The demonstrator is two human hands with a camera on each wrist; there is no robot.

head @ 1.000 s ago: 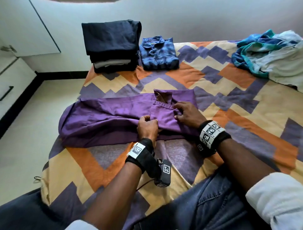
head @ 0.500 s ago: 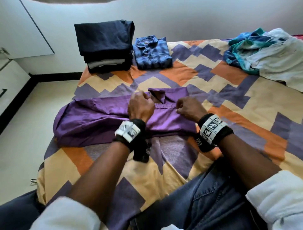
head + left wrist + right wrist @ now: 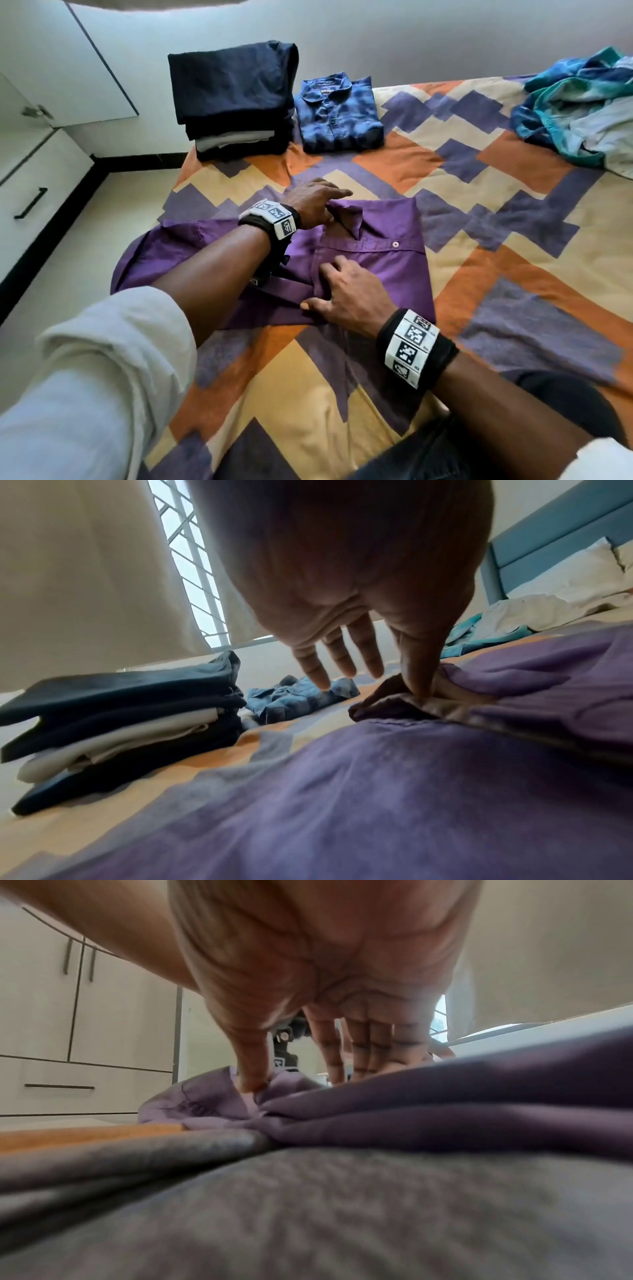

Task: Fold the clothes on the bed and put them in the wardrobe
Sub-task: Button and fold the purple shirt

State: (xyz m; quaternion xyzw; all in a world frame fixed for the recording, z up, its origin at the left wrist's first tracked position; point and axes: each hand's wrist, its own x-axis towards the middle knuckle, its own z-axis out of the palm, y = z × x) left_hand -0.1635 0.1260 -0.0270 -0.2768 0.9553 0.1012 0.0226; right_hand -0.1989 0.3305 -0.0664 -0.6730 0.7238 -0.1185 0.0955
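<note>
The purple cotton button-up shirt [image 3: 373,253] lies flat on the patchwork-patterned bed [image 3: 513,212], half folded. The left hand [image 3: 313,205] pinches its collar, other fingers extended, while the right hand [image 3: 349,294] presses flat-fingered on the front fold. Best to keep that fold pinned and square the collar before folding the body over.

Purple shirt [image 3: 387,260]; orange-cream-purple zigzag bedsheet [image 3: 513,212]; blue plaid shirt [image 3: 337,113].

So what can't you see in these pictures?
- Purple shirt: the left forearm covers its middle in the head view.
- Crumpled clothes pile: cut off by the right edge there.
- Bedsheet: blurred in the right wrist view.
- Wardrobe: inside hidden by closed doors.
</note>
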